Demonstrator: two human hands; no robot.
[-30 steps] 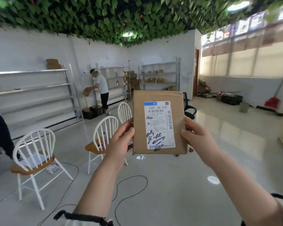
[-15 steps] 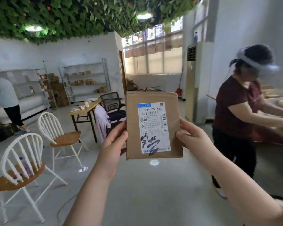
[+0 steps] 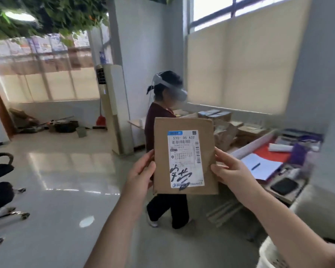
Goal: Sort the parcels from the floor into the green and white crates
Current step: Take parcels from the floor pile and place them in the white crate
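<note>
View swung right; left hand (image 3: 141, 175), right hand (image 3: 232, 171) grip parcel (image 3: 185, 157): "530- D5 A32".

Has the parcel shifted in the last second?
Yes, rightward. The standing air conditioner was right of the parcel earlier; now it stands left of it. The left hand and right hand grip its sides.

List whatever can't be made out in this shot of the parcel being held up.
- Head view: small print on the label is too small and blurred; only "530- D5 A32" reads.
- The back of the parcel, and the fingers of the left hand and right hand behind it, are hidden by the parcel.
- The white container at bottom right is cut off by the frame edge; cannot tell if it is a crate.
- Things on the table are motion-blurred.
</note>
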